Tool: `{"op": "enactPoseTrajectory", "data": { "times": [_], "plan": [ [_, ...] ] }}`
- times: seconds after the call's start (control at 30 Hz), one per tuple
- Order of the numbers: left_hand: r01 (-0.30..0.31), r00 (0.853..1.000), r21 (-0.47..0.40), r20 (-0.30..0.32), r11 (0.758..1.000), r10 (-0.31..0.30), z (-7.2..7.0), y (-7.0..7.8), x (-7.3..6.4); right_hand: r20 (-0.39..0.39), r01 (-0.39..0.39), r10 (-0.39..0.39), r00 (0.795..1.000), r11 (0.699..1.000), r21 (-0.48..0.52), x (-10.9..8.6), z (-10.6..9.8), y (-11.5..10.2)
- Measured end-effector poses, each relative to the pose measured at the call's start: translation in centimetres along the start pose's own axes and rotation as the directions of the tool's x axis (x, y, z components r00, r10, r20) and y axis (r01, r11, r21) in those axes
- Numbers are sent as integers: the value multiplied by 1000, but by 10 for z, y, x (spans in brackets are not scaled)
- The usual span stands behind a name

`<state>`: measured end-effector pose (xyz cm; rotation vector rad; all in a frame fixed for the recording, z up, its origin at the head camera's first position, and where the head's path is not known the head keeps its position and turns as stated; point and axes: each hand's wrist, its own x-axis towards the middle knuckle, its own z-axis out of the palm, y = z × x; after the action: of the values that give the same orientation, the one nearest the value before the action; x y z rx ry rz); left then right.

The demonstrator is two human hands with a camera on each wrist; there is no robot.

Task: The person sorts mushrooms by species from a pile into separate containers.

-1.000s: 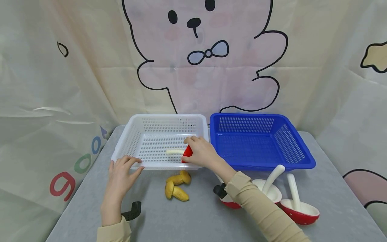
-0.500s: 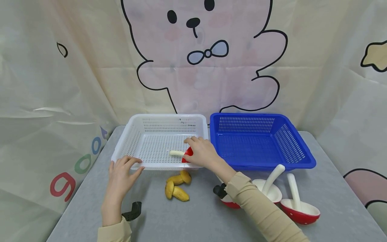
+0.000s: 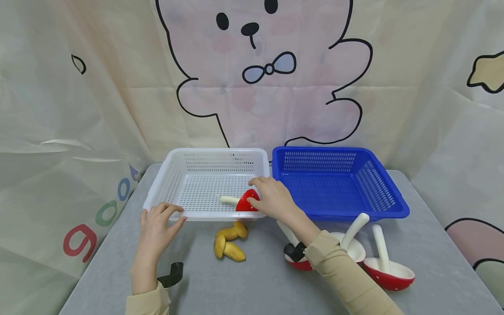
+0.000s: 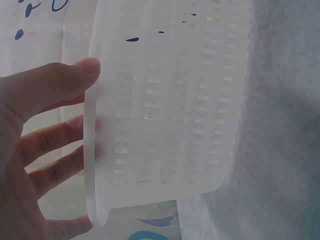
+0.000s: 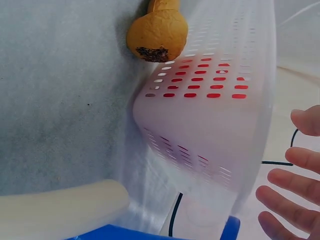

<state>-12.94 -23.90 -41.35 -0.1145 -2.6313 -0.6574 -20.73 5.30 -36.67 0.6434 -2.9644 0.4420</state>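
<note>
A ladle [image 3: 247, 202] with a red dotted bowl and white handle lies in the front right corner of the white basket [image 3: 212, 215], bowl turned down. Over it, fingers apart and holding nothing, is my right hand [image 3: 275, 199]; the right wrist view shows it beside the basket rim with the ladle's red behind the slots. My left hand [image 3: 155, 232] pinches the basket's front left rim, thumb outside and fingers inside, as the left wrist view shows. Two yellow toy mushrooms [image 3: 229, 250] lie on the table before the basket.
A blue basket [image 3: 338, 215] stands right of the white one. In front of it sit three more red-and-white ladles [image 3: 390, 280], handles up; my right forearm partly covers two. A printed curtain [image 3: 433, 131] closes off the back and sides.
The ladle came to rest in the white basket and my right hand let go of it, moving slightly right with its fingers opening. My left hand stayed on the rim.
</note>
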Motion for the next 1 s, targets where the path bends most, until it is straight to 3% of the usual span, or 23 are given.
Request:
{"op": "enactPoseTrajectory", "data": {
  "times": [0.4,0.77,1.0],
  "plan": [
    [-4,1000,-14,-1,1000,4,0,0,0,-70,18,-16,997,1000,23,-24,-16,1],
    [-5,1000,-8,0,1000,5,-1,1,0,-165,1,13,986,996,84,-54,-24,6],
    [-5,1000,-6,9,1000,5,-2,0,-1,-172,-29,50,984,992,123,-75,-22,11]
  ]
}}
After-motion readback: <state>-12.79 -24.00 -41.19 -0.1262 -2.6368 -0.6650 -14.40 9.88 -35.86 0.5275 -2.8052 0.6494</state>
